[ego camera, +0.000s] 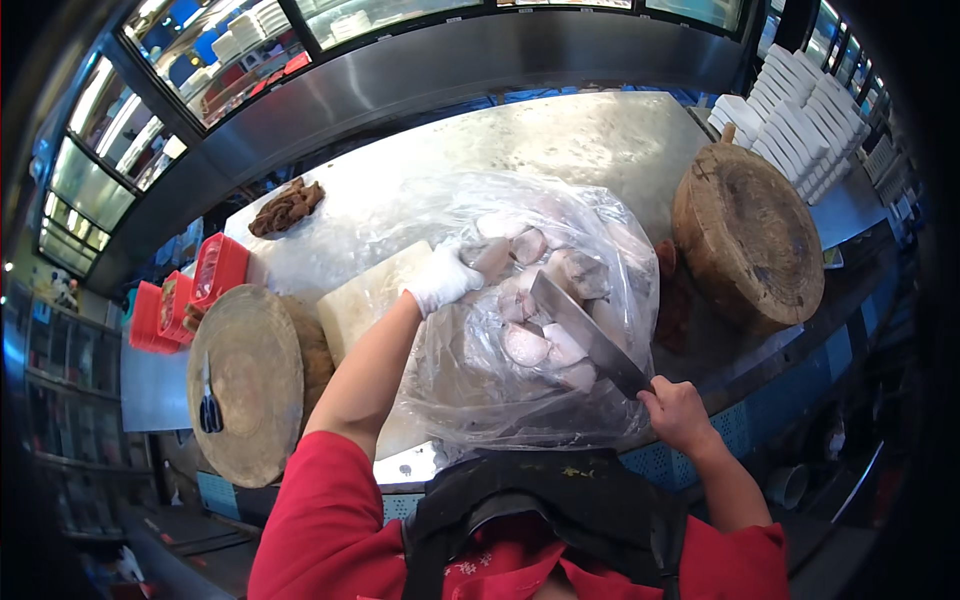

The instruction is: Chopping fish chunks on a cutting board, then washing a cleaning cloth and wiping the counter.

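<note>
My left hand [446, 281], in a white glove, rests against a piece of fish [489, 259] at the left side of a large clear plastic bag [465, 375]; whether its fingers grip the piece I cannot tell. My bare right hand [675, 409] is closed around the handle of a cleaver [589, 334]. The broad blade slants up to the left over several cut fish chunks [525, 345] in the bag. Under the bag's left part lies a pale cutting board [375, 296].
Round wooden chopping blocks stand left [251, 382] and right [757, 240]; scissors [210, 405] lie on the left one. Red plastic baskets [219, 266] stand at the left, a brown cloth-like heap [287, 208] lies behind, and stacked white foam trays [795, 120] are at the back right.
</note>
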A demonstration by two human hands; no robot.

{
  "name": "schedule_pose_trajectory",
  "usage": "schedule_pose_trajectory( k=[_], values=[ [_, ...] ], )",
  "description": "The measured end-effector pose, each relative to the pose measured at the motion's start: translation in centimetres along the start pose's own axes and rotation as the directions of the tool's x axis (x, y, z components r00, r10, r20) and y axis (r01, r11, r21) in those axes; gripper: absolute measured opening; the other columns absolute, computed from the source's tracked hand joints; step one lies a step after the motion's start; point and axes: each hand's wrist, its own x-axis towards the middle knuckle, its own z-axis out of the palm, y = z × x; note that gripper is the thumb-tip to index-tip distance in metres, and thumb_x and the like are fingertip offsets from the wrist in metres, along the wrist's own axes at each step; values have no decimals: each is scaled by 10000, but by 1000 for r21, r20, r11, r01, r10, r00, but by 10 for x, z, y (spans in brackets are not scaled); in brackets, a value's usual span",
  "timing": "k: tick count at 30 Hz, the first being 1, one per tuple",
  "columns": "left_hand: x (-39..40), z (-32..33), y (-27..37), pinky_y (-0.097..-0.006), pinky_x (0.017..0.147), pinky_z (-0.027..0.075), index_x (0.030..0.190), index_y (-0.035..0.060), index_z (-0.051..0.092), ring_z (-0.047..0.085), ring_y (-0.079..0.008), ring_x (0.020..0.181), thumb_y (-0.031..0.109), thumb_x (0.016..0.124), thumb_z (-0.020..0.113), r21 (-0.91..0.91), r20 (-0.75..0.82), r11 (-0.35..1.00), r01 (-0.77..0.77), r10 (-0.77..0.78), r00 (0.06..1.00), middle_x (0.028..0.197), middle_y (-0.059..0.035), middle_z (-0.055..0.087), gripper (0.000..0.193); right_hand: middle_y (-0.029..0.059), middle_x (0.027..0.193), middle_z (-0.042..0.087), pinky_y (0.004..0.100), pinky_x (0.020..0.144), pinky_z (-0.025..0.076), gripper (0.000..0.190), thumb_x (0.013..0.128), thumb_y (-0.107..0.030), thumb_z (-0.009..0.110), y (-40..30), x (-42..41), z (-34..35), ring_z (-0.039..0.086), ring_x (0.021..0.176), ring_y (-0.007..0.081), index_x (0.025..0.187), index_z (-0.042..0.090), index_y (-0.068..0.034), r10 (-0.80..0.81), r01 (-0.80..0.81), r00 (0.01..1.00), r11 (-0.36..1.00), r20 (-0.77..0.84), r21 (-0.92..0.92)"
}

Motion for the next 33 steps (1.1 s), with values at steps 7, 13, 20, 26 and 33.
schedule_pose_trajectory(
  k=[7,13,20,26,33],
  values=[
    [-77,7,-24,-298,872,495,1344,-51,445,605,-187,1021,162,833,707,-774,112,606,183,-154,982,1190,-134,604,612,256,691,593,458,580,456,210,861,-118,639,-46,10,7,609,687,436,756,528,26,33,-14,998,951,-55,310],
    [-113,34,-50,-288,843,498,1200,-69,582,603,-158,1001,197,840,724,-222,-150,967,127,-163,975,1153,-146,637,470,272,744,601,501,638,455,249,894,-178,600,-71,43,59,604,749,461,770,537,29,-181,155,979,958,89,242],
    [-169,85,-60,-381,839,493,1077,-8,623,610,-321,936,255,734,784,26,-698,986,167,-102,709,989,-184,630,461,329,807,617,547,755,466,262,917,-215,560,-88,56,70,601,829,502,894,531,44,-94,89,964,995,248,33],
    [-168,99,-71,-392,903,475,1173,-11,591,594,-335,1012,267,737,783,-51,-770,986,157,-139,622,1086,-205,613,551,312,798,624,534,717,477,249,935,-202,555,-101,74,67,608,785,499,902,525,43,-217,215,954,976,209,29],
    [-169,98,-62,-402,916,466,1178,-17,598,578,-350,1035,270,733,775,-59,-716,980,190,-174,676,1101,-218,604,558,205,620,581,439,524,465,257,905,-151,638,-193,98,-21,607,566,399,971,490,48,-501,564,744,826,-441,13]
  ],
)
